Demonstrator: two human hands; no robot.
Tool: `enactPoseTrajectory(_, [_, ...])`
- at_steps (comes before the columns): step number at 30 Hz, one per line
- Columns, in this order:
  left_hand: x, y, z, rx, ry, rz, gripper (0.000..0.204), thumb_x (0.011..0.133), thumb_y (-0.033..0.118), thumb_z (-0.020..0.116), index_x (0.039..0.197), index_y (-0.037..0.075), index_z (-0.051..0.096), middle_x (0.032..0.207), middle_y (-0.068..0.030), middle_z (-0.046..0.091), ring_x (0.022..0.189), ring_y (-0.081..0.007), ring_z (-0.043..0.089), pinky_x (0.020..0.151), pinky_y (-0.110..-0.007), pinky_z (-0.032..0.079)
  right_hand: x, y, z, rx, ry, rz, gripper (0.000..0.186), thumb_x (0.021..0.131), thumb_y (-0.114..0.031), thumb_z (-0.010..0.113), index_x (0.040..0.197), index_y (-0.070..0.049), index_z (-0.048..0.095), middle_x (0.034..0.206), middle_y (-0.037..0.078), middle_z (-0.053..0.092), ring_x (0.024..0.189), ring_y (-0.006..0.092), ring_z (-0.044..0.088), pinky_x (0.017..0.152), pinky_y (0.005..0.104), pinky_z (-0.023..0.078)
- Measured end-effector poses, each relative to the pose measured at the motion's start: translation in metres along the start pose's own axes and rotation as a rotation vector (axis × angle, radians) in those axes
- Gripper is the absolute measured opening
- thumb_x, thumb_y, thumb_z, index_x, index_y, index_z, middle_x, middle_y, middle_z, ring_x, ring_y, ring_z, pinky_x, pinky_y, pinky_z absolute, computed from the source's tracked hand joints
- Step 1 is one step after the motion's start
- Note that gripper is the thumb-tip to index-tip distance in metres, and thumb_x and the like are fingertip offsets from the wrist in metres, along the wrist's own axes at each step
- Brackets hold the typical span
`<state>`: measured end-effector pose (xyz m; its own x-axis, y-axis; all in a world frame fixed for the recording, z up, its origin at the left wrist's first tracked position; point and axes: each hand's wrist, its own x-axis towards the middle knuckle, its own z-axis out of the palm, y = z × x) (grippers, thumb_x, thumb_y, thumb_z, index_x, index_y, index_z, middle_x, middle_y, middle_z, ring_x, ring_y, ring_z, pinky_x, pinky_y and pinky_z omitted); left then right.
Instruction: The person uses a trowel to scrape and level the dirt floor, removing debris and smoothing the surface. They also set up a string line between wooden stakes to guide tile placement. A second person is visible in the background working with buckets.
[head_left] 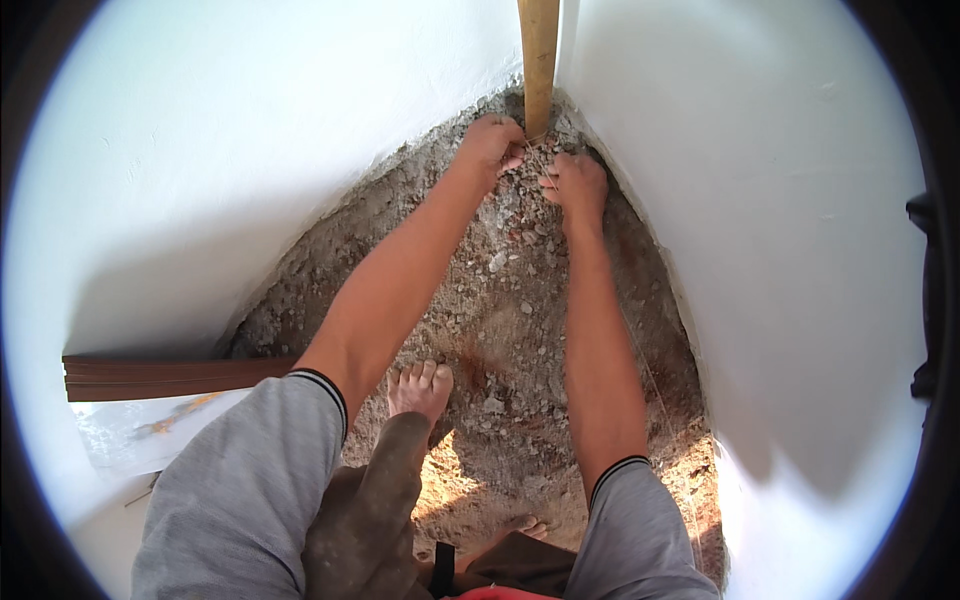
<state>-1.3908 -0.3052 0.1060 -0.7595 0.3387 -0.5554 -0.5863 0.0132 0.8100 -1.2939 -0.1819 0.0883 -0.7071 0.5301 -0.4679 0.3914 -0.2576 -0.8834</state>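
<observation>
My left hand (492, 145) is closed, thumb and fingertips pinched on a thin pale string (648, 370) just left of the foot of an upright yellowish wooden post (538, 65). My right hand (575, 185) is just right of and below the post, its fingers bent around the same string, though the exact grip is small and partly hidden. The string runs from around the post's foot down along the right side of the ground. Both hands are low over loose rubble (520, 235) in the corner.
White walls (250, 110) (770, 200) meet behind the post. Dark brown strips (170, 375) and a whitish sheet (140, 435) lie at lower left. My bare feet (420, 390) stand on rough dirt (500, 330) with small stones, sunlit in patches.
</observation>
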Motion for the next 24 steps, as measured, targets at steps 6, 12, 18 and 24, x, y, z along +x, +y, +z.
enactPoseTrajectory(6, [0.0,0.006,-0.004,0.439,-0.023,0.111,0.022,0.089,0.006,0.072,0.107,0.006,0.061,0.088,-0.0048,0.067,0.072,-0.0145,0.064,0.068,-0.031,0.055,0.014,-0.004,0.005,0.134,-0.133,0.051,0.024,0.1,-0.02,0.071,0.102,0.004,0.07,0.096,0.009,0.074,0.076,0.0175,0.074,0.061,0.0319,0.063])
enactPoseTrajectory(12, [-0.001,-0.001,-0.01,0.264,-0.062,0.039,0.021,0.088,0.003,0.075,0.105,0.007,0.062,0.086,-0.0038,0.069,0.071,-0.014,0.067,0.064,-0.03,0.054,0.024,0.002,0.011,0.221,-0.168,0.09,0.019,0.099,-0.018,0.074,0.105,-0.001,0.07,0.093,0.007,0.072,0.076,0.015,0.07,0.067,0.0337,0.063])
enactPoseTrajectory(18, [-0.002,-0.002,-0.011,0.322,-0.075,0.054,0.018,0.089,0.006,0.075,0.103,0.01,0.063,0.088,-0.0025,0.068,0.074,-0.0129,0.066,0.069,-0.028,0.054,0.024,0.013,0.007,0.231,-0.199,0.083,0.02,0.096,-0.015,0.067,0.112,-0.002,0.066,0.104,0.007,0.069,0.078,0.0168,0.069,0.071,0.0367,0.062])
enactPoseTrajectory(24, [-0.001,-0.005,-0.003,0.367,0.004,0.216,0.017,0.085,0.003,0.074,0.099,0.004,0.065,0.082,-0.0056,0.066,0.065,-0.0157,0.065,0.057,-0.03,0.051,0.022,0.005,0.002,0.278,-0.168,0.16,0.027,0.093,-0.017,0.067,0.114,0.0,0.065,0.117,0.011,0.067,0.083,0.0191,0.072,0.071,0.0359,0.062])
